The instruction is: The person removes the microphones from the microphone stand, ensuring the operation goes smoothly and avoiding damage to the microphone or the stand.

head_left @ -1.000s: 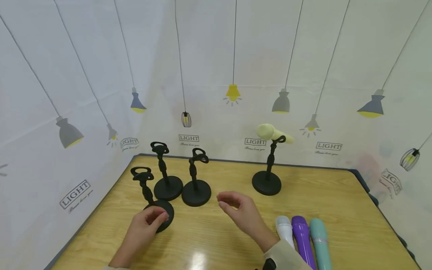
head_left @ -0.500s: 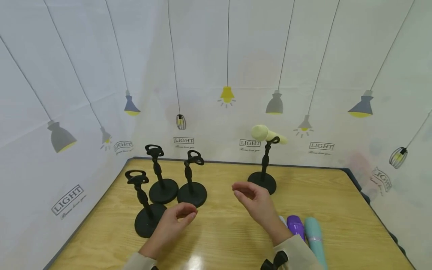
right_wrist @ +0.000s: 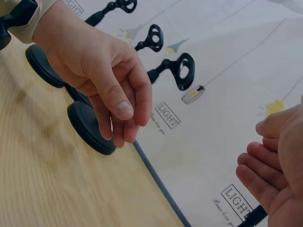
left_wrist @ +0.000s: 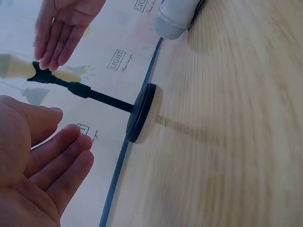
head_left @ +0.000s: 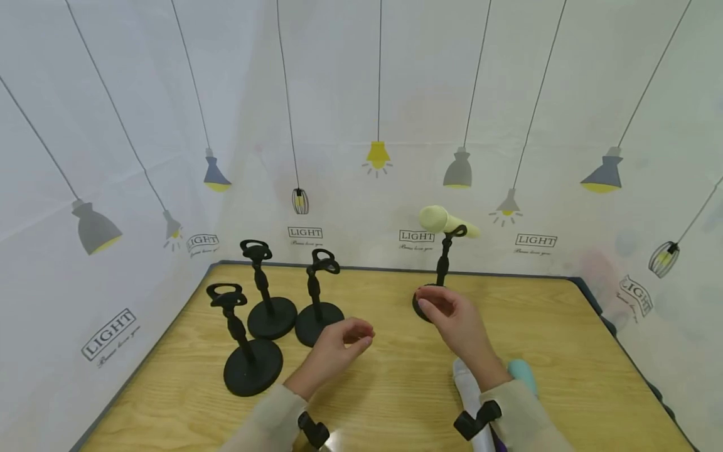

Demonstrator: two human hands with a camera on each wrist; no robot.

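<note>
Right hand (head_left: 460, 323), fingers loosely curled and holding nothing, raised just in front of the round base of the loaded stand (head_left: 442, 276); fingertips pointed toward that base, apparently short of contact. Stand upright near the back edge of the table (head_left: 553, 351), long axis vertical: slim black stem, flat disc foot, ring clip on top. Pale yellow microphone (head_left: 443, 221) resting across the clip, long axis roughly level, rounded head to the left. Stand beyond and slightly left of the right fingertips; right hand plainly the nearer of the two.

Left hand (head_left: 336, 348) lifted over the middle of the table, fingers relaxed and gently bent, empty; nearest thing the foot of the closest empty stand (head_left: 318, 301), to its left. Two more empty stands (head_left: 262, 295) (head_left: 240, 351) farther left, same matte black, same ring clips.

White microphone (head_left: 469, 386) and teal microphone (head_left: 522, 371) lying flat under the right forearm, long axes running toward the near edge; smooth plastic bodies, largely hidden by the sleeve.

Table top of light wood grain with a faint sheen and dark edge trim. Backdrop (head_left: 361, 94) of white sheet printed with hanging lamps.

Left wrist view: same loaded stand (left_wrist: 118, 103) between both open palms.
</note>
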